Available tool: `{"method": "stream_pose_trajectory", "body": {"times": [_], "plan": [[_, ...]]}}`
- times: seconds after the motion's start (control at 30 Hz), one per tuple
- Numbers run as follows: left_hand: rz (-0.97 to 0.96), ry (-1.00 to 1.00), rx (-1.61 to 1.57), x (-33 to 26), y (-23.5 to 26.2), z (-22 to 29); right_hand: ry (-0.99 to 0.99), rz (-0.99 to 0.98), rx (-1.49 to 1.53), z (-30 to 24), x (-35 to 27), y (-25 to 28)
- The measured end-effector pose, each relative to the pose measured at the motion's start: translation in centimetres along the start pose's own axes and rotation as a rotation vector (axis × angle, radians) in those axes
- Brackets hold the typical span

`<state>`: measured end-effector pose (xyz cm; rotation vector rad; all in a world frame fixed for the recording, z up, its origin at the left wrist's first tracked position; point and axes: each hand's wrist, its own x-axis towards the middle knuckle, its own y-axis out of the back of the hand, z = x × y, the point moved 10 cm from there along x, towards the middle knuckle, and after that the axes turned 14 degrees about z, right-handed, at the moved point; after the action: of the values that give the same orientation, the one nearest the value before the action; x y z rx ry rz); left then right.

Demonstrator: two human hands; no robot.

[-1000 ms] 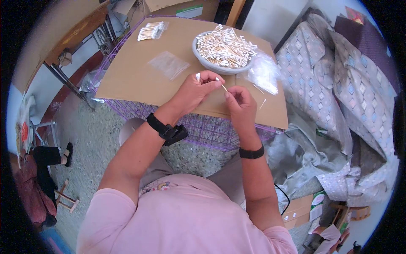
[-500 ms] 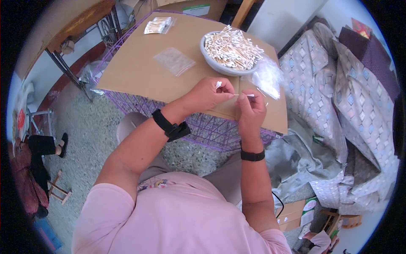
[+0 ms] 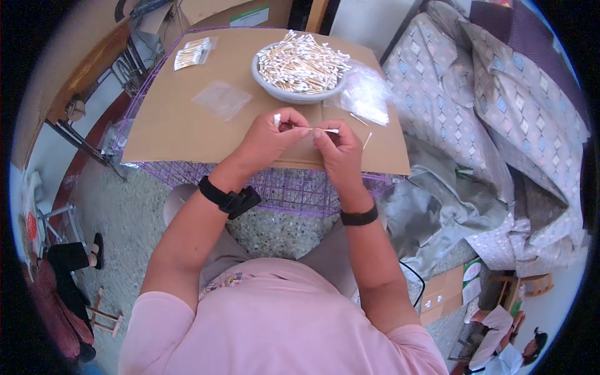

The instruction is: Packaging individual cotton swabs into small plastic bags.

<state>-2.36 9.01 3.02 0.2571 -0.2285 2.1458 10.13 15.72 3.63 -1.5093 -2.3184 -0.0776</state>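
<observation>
Above the near edge of a brown cardboard sheet (image 3: 181,134), my two hands meet fingertip to fingertip. My left hand (image 3: 270,139) is closed around cotton swabs, whose white tips (image 3: 277,119) stick up by the index finger. My right hand (image 3: 340,153) pinches a cotton swab (image 3: 334,130), its white end pointing right. A thin stick spans the small gap between the hands. Just beyond them stands a grey bowl (image 3: 294,97) heaped with cotton swabs (image 3: 303,62). Loose swabs (image 3: 367,140) lie right of my right hand.
A flat clear bag (image 3: 222,100) lies left of the bowl, and a bag packed with swabs (image 3: 192,53) farther back. Clear plastic bags (image 3: 369,94) pile up at the right. The sheet rests on a purple wire cage (image 3: 281,190). Patterned fabric (image 3: 437,94) hangs at right.
The whole view has shifted, so the bowl, bags and hands appear farther left. Both hands keep their pinch on the swabs, fingertips still close together.
</observation>
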Motion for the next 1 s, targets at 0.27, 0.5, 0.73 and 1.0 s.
{"method": "stream_pose_trajectory", "body": {"times": [0.27,0.5,0.73,1.0], "plan": [[0.043,0.107,-0.078,-0.3,0.3,0.6,0.045,-0.043,-0.155,-0.2,0.0,-0.3],[-0.107,0.043,0.087,0.0,-1.2,-0.6,-0.038,0.005,-0.032,0.3,0.1,0.2],[-0.109,0.092,0.159,-0.4,-1.5,0.3,0.005,-0.001,0.063,-0.1,0.1,0.1],[-0.111,0.115,0.122,-0.5,-1.4,0.4,-0.007,-0.015,0.067,0.4,0.3,0.0]]}}
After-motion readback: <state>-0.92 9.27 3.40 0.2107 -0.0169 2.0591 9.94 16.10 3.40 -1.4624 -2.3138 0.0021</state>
